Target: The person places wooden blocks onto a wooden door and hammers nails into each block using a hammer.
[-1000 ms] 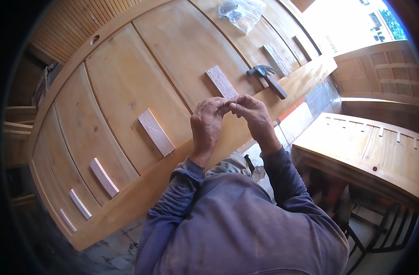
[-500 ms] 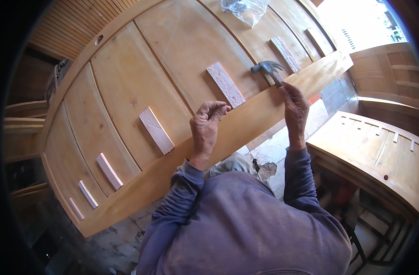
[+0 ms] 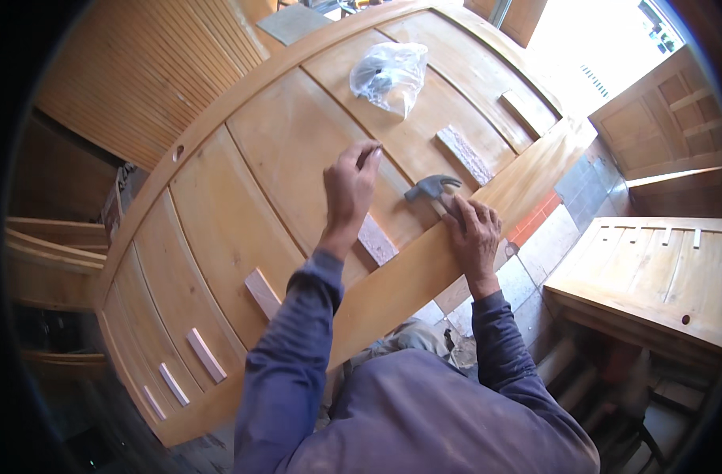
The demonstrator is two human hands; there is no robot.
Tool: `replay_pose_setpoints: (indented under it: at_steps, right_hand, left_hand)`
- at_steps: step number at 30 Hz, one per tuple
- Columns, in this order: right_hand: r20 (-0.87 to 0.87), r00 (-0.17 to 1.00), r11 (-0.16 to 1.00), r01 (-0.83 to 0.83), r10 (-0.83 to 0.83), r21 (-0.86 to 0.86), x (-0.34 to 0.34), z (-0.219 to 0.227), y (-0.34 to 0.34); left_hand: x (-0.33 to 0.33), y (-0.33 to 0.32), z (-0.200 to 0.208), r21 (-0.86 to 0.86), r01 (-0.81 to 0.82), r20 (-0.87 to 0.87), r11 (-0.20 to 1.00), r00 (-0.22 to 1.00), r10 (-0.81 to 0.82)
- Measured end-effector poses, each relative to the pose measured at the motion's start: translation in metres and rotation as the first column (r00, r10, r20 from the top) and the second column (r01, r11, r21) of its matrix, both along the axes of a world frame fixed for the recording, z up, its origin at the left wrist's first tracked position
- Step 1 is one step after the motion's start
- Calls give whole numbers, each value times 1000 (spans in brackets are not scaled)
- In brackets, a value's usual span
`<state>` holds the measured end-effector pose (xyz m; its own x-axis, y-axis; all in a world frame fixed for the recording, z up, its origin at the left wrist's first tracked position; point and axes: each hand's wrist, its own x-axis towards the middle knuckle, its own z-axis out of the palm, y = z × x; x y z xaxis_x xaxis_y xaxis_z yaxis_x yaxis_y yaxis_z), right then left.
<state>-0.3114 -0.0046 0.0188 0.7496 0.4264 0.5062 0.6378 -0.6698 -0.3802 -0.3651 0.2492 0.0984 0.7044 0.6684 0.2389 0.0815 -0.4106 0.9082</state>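
Observation:
My left hand (image 3: 350, 189) is raised over a large wooden door panel (image 3: 278, 178), thumb and forefinger pinched together. Whatever they hold, if anything, is too small to make out. Beyond those fingertips, a clear plastic bag (image 3: 392, 73) lies on the panel. My right hand (image 3: 476, 231) is closed round the handle of a claw hammer (image 3: 435, 187) close to the panel's near edge. The hammer's dark head points to the left. A pale wooden block (image 3: 377, 242) lies between my hands, partly hidden by my left forearm.
Several wood strips lie in a row along the panel, among them a rough block (image 3: 464, 155) and a thin strip (image 3: 207, 355). At right stands a smaller panel (image 3: 653, 272) with short strips. Slatted wood (image 3: 155, 71) and a grey board (image 3: 294, 24) are beyond the panel.
My left hand has moved away from the near edge, farther over the panel toward the plastic bag. My right hand has lowered with the hammer and shifted left. The view has shifted too.

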Motion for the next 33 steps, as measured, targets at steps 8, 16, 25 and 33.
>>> replay_pose_setpoints:
  at_steps: [8,16,25,33]
  right_hand:
    - [-58,997,996,-39,43,80,5,4,3]
    - [-140,989,996,-41,52,81,12,10,-3]
    - [-183,982,996,-36,50,79,12,11,-4]
    - [-204,977,994,-47,67,102,12,15,0]
  left_hand:
    - [202,94,-49,471,63,-221,880,974,48]
    - [259,162,-50,595,47,-444,802,851,280]
    - [295,186,-77,719,328,-560,613,796,230]
    - [286,203,-59,603,248,-621,758,742,252]
